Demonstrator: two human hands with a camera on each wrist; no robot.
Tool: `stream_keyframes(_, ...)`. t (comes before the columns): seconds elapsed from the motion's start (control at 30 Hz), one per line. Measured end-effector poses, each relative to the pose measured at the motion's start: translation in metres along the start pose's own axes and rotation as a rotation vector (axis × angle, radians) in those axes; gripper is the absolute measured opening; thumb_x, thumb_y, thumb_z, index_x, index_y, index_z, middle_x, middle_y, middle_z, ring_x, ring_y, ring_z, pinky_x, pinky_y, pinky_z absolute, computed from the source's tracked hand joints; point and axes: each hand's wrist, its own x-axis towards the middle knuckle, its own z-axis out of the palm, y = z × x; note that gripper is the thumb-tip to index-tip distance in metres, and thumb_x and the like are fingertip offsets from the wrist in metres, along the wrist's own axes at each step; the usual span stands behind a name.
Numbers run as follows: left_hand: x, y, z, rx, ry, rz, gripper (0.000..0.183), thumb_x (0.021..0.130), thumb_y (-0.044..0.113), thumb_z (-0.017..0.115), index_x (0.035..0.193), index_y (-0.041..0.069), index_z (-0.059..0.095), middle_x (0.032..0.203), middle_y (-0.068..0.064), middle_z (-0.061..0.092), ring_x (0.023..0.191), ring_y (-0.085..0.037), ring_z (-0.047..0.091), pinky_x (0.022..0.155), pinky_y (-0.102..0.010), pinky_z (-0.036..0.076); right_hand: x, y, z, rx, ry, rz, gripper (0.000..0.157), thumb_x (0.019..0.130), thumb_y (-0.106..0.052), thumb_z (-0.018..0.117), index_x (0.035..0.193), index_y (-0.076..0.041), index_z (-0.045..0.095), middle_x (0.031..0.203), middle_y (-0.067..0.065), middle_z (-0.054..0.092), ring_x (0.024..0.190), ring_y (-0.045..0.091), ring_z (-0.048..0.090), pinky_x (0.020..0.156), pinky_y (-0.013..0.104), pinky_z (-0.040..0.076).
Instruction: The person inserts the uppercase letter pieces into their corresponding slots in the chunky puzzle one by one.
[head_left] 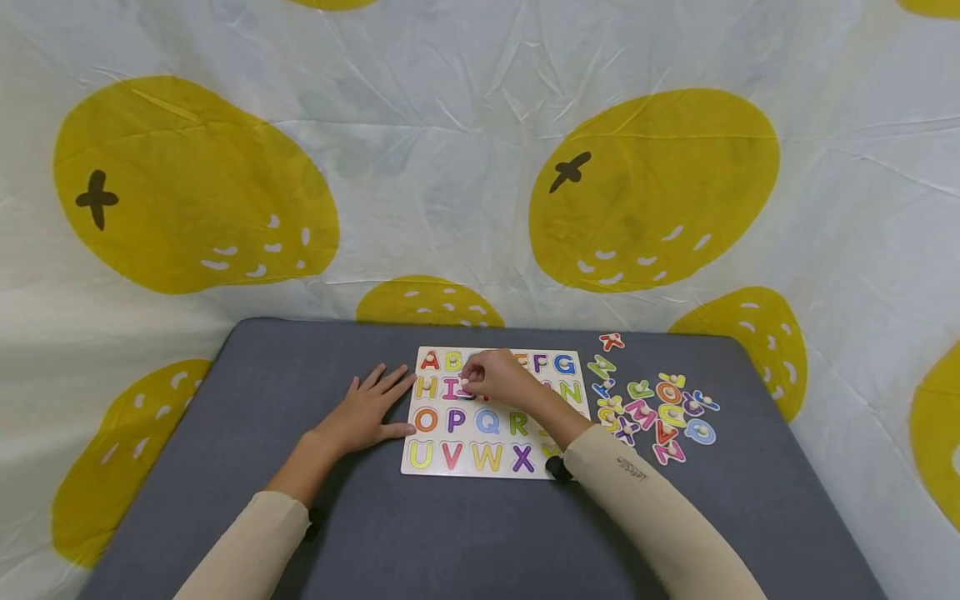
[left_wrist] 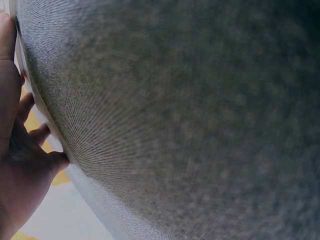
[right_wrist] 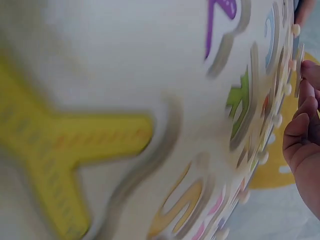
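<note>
A cream wooden alphabet puzzle board (head_left: 501,461) lies on the table with coloured letters in rows. Over its second row, near the pink I (head_left: 450,389), my right hand (head_left: 498,375) pinches a letter piece between thumb and fingertips. That letter piece (right_wrist: 299,75) shows edge-on in the right wrist view, just above the board; I cannot tell which letter it is. My left hand (head_left: 363,417) rests palm down with fingers spread, its fingertips right at the board's left edge. Knobbed pieces stand in several slots, including the red A (head_left: 430,360).
Loose knobbed letters lie right of the board, among them a red K (head_left: 611,342), a blue ring-shaped piece (head_left: 700,432) and a pink Z (head_left: 669,452). Some overlap one another. Beneath everything is a grey table (head_left: 487,533), with a fruit-patterned curtain (head_left: 435,200) behind it.
</note>
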Motion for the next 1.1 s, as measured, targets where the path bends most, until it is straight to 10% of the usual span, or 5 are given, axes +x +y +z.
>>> stream_keyframes(1.1, 0.000, 0.001, -0.003, -0.003, 0.004, 0.003, 0.093, 0.091, 0.062, 0.069, 0.165, 0.021, 0.030, 0.171, -0.009, 0.026, 0.157, -0.047, 0.017, 0.116, -0.078, 0.018, -0.001, -0.009, 0.007, -0.010, -0.031, -0.005, 0.013, 0.095, -0.018, 0.076, 0.107, -0.013, 0.074, 0.083, -0.006, 0.064, 0.076, 0.009, 0.057, 0.072, 0.025, 0.049)
